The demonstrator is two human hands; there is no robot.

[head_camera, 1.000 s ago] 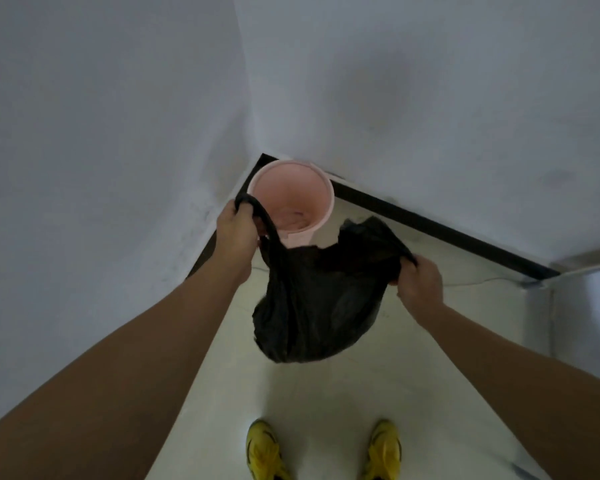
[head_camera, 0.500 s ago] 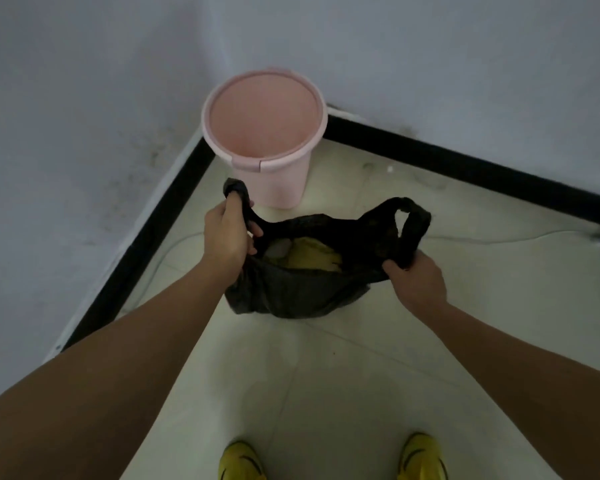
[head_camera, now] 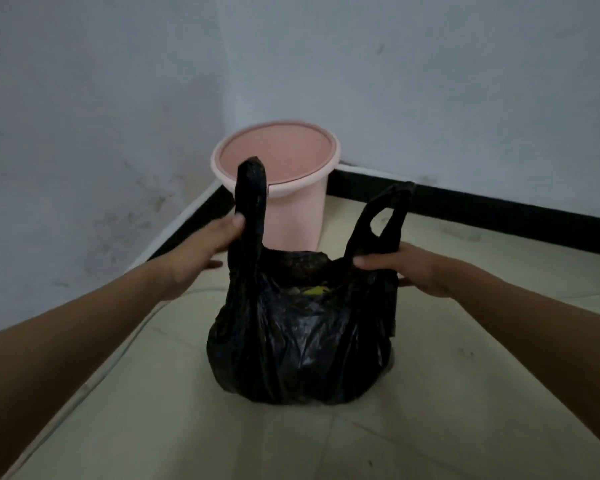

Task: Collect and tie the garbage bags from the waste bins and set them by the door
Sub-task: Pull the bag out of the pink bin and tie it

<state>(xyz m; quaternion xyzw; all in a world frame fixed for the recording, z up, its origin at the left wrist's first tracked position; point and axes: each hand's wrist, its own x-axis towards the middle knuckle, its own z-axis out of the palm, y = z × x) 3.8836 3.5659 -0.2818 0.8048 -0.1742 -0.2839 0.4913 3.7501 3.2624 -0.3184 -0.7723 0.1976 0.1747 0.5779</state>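
A black garbage bag (head_camera: 302, 341) sits on the pale floor in front of me, its mouth open, with something yellow (head_camera: 314, 290) showing inside. Its two loop handles stand upright. My left hand (head_camera: 201, 254) pinches the left handle (head_camera: 252, 202) low down, thumb in front. My right hand (head_camera: 420, 271) pinches the base of the right handle (head_camera: 388, 216), thumb on top. Just behind the bag a pink waste bin (head_camera: 291, 216) stands in the corner with no liner inside it.
Two grey-white walls meet behind the bin, with a black skirting board (head_camera: 465, 206) along their foot. A thin pale cable (head_camera: 94, 368) runs along the floor by the left wall. Open floor lies to the right and toward me.
The bag has come down from hanging in the air to resting on the floor. My view has dropped lower and closer. Both hands slid down to the handles' bases, and the loops now stand upright.
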